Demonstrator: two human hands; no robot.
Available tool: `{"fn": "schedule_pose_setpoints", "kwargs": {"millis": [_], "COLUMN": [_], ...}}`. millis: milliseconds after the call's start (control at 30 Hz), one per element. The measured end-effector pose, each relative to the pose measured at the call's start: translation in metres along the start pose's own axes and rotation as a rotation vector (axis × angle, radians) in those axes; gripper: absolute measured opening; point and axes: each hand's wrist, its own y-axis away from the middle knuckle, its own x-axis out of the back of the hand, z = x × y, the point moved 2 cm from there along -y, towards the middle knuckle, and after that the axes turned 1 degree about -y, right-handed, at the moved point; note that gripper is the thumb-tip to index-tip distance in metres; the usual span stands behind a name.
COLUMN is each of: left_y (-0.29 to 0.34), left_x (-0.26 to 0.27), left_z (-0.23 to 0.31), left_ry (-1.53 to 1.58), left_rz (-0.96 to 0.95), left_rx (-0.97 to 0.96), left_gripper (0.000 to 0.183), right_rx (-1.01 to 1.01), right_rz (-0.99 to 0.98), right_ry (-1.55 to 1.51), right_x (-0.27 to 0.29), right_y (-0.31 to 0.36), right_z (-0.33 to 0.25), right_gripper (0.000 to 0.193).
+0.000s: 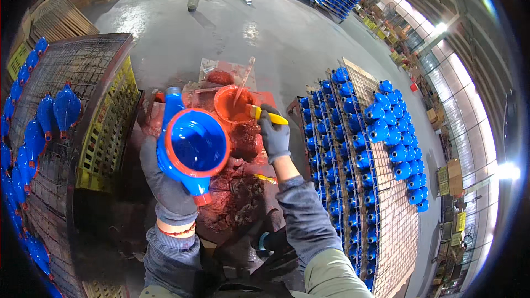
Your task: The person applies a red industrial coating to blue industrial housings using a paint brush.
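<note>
My left hand [165,179], in a dark grey glove, grips a blue round metal housing [197,142] with two pipe stubs. Its wide opening faces up, with red paint around the rim, and the lower stub's end is red too. My right hand [275,139], gloved the same way, is closed around a paintbrush with a yellow handle [271,117]. The brush's head end reaches the edge of a red paint bucket [216,104], just left of that hand. A paint-smeared stick [244,81] leans in the bucket. The bristles are hard to make out.
Red-stained clutter [232,193] lies below the bucket. At left, a wire mesh rack [83,58] holds blue housings above a yellow crate [107,127]. Stacked mesh racks [353,72] of blue housings stand close on the right. A cup-like container [193,3] stands on the floor ahead.
</note>
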Motion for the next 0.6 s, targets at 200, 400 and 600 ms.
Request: {"fn": "schedule_pose_setpoints", "kwargs": {"millis": [200, 400, 600], "left_y": [-0.006, -0.003, 0.003], "left_x": [-0.019, -0.017, 0.004], "left_z": [0.020, 0.021, 0.006], "left_ry": [0.223, 0.155, -0.408], "left_rz": [-0.068, -0.175, -0.140], "left_rx": [-0.013, 0.030, -0.281], "left_gripper": [0.069, 0.066, 0.048], "right_rx": [0.015, -0.290, -0.376], "right_rz": [-0.008, 0.195, 0.205], "right_ry": [0.215, -0.085, -0.229], "right_x": [-0.022, 0.023, 0.060], "right_y": [-0.026, -0.011, 0.023], "right_z": [0.020, 0.012, 0.009], "right_gripper": [0.035, 0.035, 0.041]}}
